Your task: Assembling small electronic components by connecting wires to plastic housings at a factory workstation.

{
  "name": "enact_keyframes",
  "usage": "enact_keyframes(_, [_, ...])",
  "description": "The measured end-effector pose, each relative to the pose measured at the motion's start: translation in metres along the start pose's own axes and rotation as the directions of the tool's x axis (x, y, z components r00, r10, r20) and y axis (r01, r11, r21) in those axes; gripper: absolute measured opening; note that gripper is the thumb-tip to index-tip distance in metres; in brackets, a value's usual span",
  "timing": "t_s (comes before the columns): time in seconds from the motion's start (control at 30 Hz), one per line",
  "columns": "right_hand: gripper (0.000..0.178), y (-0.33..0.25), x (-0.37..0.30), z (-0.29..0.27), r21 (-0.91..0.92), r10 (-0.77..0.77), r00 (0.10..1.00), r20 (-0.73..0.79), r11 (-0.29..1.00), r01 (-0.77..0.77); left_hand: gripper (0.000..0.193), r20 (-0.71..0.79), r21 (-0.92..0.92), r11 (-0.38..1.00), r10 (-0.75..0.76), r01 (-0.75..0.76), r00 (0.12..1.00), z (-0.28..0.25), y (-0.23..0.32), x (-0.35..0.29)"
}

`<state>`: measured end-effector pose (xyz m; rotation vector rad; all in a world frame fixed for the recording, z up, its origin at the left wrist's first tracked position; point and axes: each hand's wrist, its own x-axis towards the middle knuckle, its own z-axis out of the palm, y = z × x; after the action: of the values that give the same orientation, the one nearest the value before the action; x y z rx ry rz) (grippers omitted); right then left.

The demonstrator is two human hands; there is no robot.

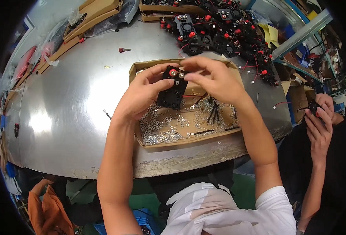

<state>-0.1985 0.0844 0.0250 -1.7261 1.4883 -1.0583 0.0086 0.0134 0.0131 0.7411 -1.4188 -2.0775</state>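
My left hand grips a black plastic panel with a round fan grille in its lower part, thumb across its face. On the panel's upper end are a red terminal post and a bare metal post beside it. The fingers of my right hand are bent together at that metal post; anything small between them is hidden. A thin red wire runs off the panel's side. Below both hands lies a shallow cardboard box holding many small metal nuts and washers and a bundle of black leads.
Many similar black fan panels with red posts are piled at the far right. A small red-handled bit lies on the metal table. Cardboard trays stand far left. At right, another person's hands hold a small black part.
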Motion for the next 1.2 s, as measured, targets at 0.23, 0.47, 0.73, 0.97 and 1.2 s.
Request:
enact_keyframes(0.23, [0.023, 0.002, 0.003, -0.006, -0.061, 0.077, 0.991, 0.108, 0.996, -0.071, 0.042, 0.068, 0.138, 0.99, 0.006, -0.015, 0.998, 0.0, 0.001, 0.001])
enact_keyframes(0.47, [0.016, -0.001, 0.03, -0.019, -0.171, -0.063, 0.995, -0.073, 0.984, 0.049, 0.044, 0.089, -0.1, 0.993, -0.056, 0.065, 0.994, -0.002, 0.001, 0.005])
enact_keyframes(0.73, [0.015, 0.015, -0.03, -0.019, -0.417, -0.158, 0.974, 0.165, 0.884, 0.214, 0.025, -0.15, -0.553, 0.833, -0.104, 0.003, 0.983, -0.033, -0.009, 0.015])
enact_keyframes(0.97, [0.012, 0.016, -0.047, -0.009, -0.605, -0.067, 0.954, 0.294, 0.759, 0.24, 0.032, -0.254, -0.415, 0.903, -0.003, -0.106, 0.967, -0.023, -0.006, 0.015])
enact_keyframes(1.2, [0.008, 0.015, -0.048, -0.014, -0.477, -0.126, 0.968, 0.215, 0.852, 0.217, 0.033, -0.212, -0.283, 0.953, 0.043, -0.103, 0.976, -0.022, -0.006, 0.015])
